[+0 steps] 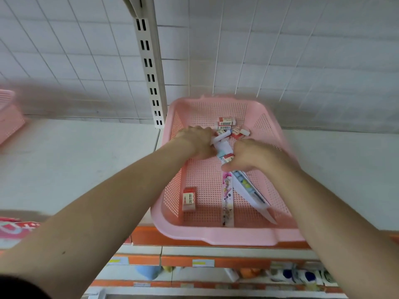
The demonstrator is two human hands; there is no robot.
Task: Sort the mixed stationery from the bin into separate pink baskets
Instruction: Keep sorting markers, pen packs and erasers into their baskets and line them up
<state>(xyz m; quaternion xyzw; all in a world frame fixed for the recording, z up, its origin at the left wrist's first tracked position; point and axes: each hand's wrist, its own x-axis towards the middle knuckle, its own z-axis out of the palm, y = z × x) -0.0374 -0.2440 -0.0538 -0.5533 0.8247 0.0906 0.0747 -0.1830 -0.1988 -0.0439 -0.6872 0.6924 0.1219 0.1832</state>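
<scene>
Ruler packs (241, 188) run lengthwise toward the wearer from the pinching right hand (250, 156); left hand (196, 143) grips a pen (222, 138).

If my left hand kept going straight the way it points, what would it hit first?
Probably the boxed erasers just beyond the left hand, before the pink basket's far wall, though depth is unclear.

The one head camera is looking forward and down, close over a pink basket (216, 235) on a white shelf (86, 160).
</scene>
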